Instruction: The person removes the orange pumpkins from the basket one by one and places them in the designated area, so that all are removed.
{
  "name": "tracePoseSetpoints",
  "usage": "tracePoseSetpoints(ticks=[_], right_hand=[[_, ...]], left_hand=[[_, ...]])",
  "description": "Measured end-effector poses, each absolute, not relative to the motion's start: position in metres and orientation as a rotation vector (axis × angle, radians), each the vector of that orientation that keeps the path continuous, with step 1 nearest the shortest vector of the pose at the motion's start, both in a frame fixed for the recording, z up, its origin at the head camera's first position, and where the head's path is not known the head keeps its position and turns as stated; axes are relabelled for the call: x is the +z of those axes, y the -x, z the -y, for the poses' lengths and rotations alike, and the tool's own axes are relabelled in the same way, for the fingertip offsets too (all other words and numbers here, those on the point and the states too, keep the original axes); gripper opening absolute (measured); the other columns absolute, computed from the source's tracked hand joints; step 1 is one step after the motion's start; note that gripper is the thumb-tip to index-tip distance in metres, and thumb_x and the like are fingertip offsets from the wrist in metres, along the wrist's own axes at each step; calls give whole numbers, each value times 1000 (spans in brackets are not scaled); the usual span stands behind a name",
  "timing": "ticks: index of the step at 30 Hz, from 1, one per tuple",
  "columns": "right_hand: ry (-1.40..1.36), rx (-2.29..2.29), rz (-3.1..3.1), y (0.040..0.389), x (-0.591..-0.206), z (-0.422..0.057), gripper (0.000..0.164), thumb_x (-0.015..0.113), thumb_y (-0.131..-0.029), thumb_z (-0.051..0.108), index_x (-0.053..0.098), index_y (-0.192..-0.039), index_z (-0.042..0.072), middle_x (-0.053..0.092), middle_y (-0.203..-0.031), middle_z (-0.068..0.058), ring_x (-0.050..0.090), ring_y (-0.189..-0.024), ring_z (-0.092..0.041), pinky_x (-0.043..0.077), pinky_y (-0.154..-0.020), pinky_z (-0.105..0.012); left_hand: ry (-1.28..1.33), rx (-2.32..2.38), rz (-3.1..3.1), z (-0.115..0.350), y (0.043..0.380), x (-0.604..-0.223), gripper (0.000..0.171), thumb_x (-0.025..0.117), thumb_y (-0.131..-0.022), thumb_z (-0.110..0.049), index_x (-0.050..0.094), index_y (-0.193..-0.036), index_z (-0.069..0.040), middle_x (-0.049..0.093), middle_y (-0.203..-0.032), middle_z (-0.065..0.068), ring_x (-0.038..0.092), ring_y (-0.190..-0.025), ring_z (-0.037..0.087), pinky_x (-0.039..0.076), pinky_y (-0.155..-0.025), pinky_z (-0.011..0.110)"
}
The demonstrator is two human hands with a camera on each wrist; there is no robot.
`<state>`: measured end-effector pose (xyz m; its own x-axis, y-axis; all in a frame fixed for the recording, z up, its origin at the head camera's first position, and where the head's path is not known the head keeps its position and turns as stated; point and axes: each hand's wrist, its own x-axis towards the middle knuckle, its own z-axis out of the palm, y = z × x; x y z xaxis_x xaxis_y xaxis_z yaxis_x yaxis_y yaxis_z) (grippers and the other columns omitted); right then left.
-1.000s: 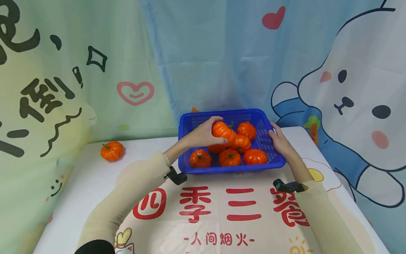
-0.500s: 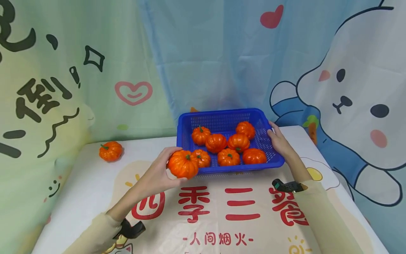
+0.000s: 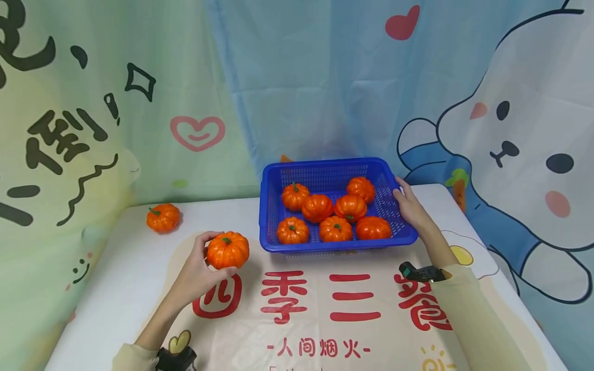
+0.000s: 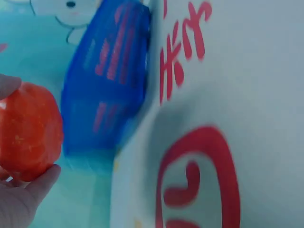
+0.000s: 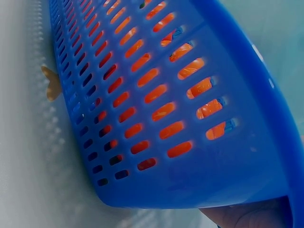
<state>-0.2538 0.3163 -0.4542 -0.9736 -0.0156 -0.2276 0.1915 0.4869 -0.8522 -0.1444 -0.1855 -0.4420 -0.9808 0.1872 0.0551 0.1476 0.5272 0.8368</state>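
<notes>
In the head view, my left hand (image 3: 197, 275) holds a small orange pumpkin (image 3: 228, 250) with a green stem above the table, left of the blue basket (image 3: 320, 175). Fingers and thumb span its sides; the left wrist view shows the pumpkin (image 4: 31, 133) close up. My right hand (image 3: 412, 207) grips the basket's right rim, and in the right wrist view part of it shows under the rim of the basket (image 5: 228, 166). Several more orange pumpkins (image 3: 317, 208) sit inside the basket, spread over its bottom.
Another orange pumpkin (image 3: 164, 218) lies at the back left of the white table (image 3: 111, 288). A printed mat with red characters (image 3: 320, 309) covers the table's middle. Behind stands a patterned curtain (image 3: 297, 103), close to the basket's back edge.
My left hand has lifted the pumpkin from the basket, carrying it past the front left corner to over the table's left part. My right hand has stayed at the rim.
</notes>
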Motion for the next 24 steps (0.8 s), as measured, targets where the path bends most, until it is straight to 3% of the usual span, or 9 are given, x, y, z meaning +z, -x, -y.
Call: tracePoseSetpoints(ticks=[6, 13, 19, 24], right_hand=[[-158, -1480, -2537, 256, -456, -320, 60, 15, -105, 41, -10, -156, 21, -2, -163, -20, 7, -147, -49, 7, -114, -70], [-153, -1484, -2531, 257, -458, -320, 59, 15, -106, 39, -10, -156, 21, -4, -163, -18, 5, -148, -47, 5, -115, -69], [-152, -1479, -2533, 256, -457, -318, 60, 15, -106, 40, -10, -156, 21, -3, -163, -19, 6, -148, -48, 7, -115, -69], [-155, -1471, -2532, 257, -458, -320, 59, 15, -106, 39, -10, -156, 22, -4, -163, -19, 5, -148, -48, 7, -115, -70]], left_hand=[[-152, 1382, -2906, 210, 192, -471, 84, 79, -77, -20, 24, -138, 0, 35, -133, 24, 48, -115, 38, 50, -96, 57], [-11, 1346, -2955, 236, 246, -492, 85, 79, -80, -28, 26, -139, 2, 42, -133, 27, 49, -118, 41, 46, -101, 57], [154, 1334, -2906, 245, 266, -500, 92, 76, -82, -35, 20, -145, 3, 39, -141, 30, 45, -125, 44, 40, -107, 58], [180, 1295, -2912, 245, 271, -506, 91, 75, -83, -28, 17, -146, 2, 35, -142, 28, 41, -128, 43, 37, -111, 57]])
